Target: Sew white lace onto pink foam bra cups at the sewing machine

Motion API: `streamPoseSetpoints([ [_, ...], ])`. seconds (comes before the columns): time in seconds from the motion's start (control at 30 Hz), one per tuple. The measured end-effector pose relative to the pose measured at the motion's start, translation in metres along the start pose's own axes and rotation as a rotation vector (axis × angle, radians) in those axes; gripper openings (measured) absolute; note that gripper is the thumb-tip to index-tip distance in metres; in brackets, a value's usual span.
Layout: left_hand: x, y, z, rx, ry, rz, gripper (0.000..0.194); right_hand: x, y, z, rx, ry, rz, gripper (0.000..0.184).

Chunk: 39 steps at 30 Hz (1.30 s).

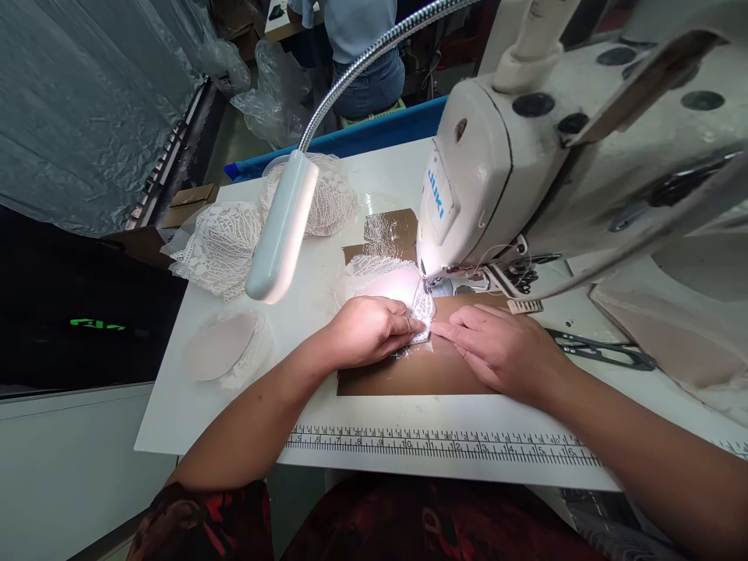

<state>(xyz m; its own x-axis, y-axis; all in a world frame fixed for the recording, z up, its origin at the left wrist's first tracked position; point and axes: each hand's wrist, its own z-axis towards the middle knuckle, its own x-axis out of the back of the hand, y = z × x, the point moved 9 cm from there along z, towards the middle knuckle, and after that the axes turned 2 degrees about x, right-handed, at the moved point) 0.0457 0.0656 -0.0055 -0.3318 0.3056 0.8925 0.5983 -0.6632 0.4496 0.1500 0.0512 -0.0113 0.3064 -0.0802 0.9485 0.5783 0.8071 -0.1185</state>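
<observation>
Left hand [374, 331] and right hand [496, 343]: fingertips pinching white patterned lace [421, 312], over smooth brown sheeting [467, 366] near the tabletop's [234, 421] front edge.

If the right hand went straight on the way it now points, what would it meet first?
The right hand would probably meet the white lace first, with the left hand just beyond, though depth is unclear.

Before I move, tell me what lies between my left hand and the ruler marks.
Between your left hand and the ruler marks lie the brown sheet, then a bare strip of white tabletop, as the head view shows.
</observation>
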Motion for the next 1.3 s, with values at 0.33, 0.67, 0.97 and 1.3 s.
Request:
streamPoseSetpoints([
  [0.33,-0.004,0.004,-0.001,-0.039,-0.064,0.074,0.030,0.000,0.003,0.000,-0.048,-0.030,0.054,0.032],
  [0.67,0.011,-0.015,0.002,0.250,0.106,-0.146,0.025,0.000,-0.008,0.005,0.008,-0.017,0.022,0.034],
  [0.97,0.001,-0.020,0.011,0.398,0.055,0.040,0.025,0.001,-0.008,0.004,0.015,0.035,-0.015,0.034],
  [1.3,0.004,-0.009,0.010,0.259,0.167,0.142,0.021,0.000,-0.007,0.004,0.019,0.067,-0.031,0.035],
])
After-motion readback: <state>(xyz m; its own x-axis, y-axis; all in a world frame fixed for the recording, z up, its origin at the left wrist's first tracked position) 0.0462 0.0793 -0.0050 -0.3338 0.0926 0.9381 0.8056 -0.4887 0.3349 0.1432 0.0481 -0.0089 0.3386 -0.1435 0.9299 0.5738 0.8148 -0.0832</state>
